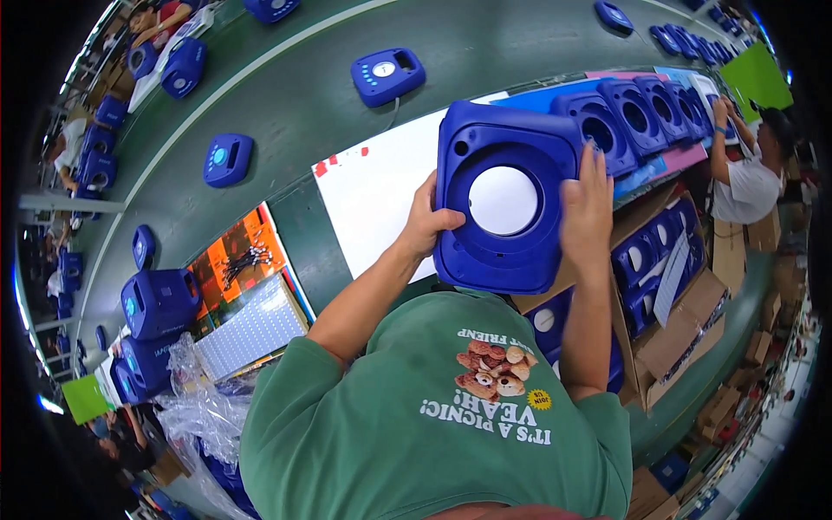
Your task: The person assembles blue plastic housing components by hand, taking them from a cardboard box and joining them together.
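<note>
A blue plastic housing [455,247] with a large round opening is held up in front of my chest. Through the opening shows a white disc-like area [503,201]; I cannot tell whether it is a part or the white surface behind. My left hand [425,221] grips the housing's left edge, thumb over the front face and fingers behind. Along the right edge lies my right hand [588,204], slightly blurred, its fingers stretched out against the side. A white board [373,204] with red tape bits lies under and beyond the housing.
Several similar housings [641,117] stand in a row at the right, near a co-worker [750,173]. An open carton [685,334] with blue parts sits at my right. On the green line rest blue units [388,76]. Orange sheet [247,256], perforated panel [251,325] and plastic wrap [195,407] lie left.
</note>
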